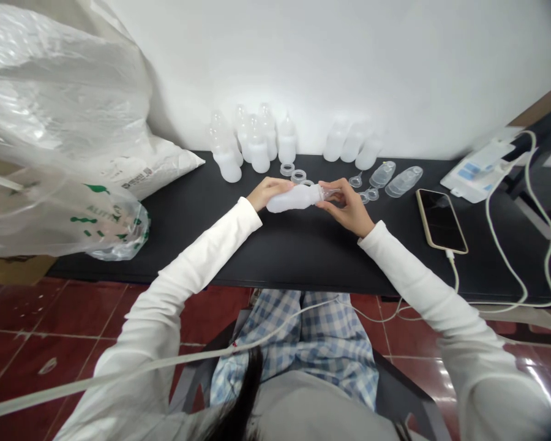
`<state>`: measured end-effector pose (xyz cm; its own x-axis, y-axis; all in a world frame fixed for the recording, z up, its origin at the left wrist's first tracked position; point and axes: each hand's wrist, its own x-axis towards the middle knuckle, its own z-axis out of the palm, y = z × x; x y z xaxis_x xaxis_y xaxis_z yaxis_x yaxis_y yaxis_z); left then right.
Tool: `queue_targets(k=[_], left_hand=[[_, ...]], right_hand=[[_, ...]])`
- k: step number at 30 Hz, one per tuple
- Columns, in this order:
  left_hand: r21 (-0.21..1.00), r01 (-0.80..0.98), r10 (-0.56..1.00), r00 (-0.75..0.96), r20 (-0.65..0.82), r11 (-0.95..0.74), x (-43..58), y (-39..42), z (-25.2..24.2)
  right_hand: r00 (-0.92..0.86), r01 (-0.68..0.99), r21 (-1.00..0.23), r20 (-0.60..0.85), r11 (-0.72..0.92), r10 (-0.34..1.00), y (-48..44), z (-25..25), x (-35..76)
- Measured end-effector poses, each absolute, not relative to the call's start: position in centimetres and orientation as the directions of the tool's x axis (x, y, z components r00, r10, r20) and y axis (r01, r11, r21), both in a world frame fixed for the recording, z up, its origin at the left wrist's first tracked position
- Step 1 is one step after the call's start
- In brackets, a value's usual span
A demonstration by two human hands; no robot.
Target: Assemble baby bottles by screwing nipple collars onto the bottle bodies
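Note:
A white plastic bottle [292, 198] lies on its side above the black table [303, 251], held between both hands. My left hand [266, 191] is wrapped round the bottle's base end. My right hand [346, 205] pinches a small clear part at the bottle's neck [327, 193]. Clear rings [294, 173] lie just behind the bottle.
Several upright white bottles [252, 144] stand along the wall, more [353, 146] to the right. Clear caps [395, 177] and small clear pieces [362, 187] lie right of my hands. A phone [441, 219] on a cable, a white box [480, 171], and large plastic bags [59, 135] at left.

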<state>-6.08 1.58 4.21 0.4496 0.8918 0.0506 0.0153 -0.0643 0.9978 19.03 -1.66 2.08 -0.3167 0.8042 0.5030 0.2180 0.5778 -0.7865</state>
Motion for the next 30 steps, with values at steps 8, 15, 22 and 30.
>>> queue_targets(k=[8, 15, 22, 30], left_hand=[[0.963, 0.072, 0.675, 0.699, -0.236, 0.261, -6.7, 1.9, 4.7], [0.863, 0.271, 0.552, 0.678, -0.485, 0.426, -7.3, 2.3, 5.2], [0.863, 0.305, 0.479, 0.734, -0.482, 0.402, -7.2, 2.7, 5.0], [0.883, 0.303, 0.731, 0.679, 0.064, -0.359, -5.5, 1.0, 4.1]], right_hand=[[-0.457, 0.299, -0.606, 0.587, 0.737, 0.668, -2.1, 2.8, 19.0], [-0.518, 0.251, -0.465, 0.676, 0.849, 0.524, -2.8, 2.4, 18.5], [-0.498, 0.299, -0.558, 0.601, 0.774, 0.625, -3.4, 2.7, 18.4], [-0.213, 0.381, -0.864, 0.266, 0.33, 0.94, -2.4, 3.3, 18.1]])
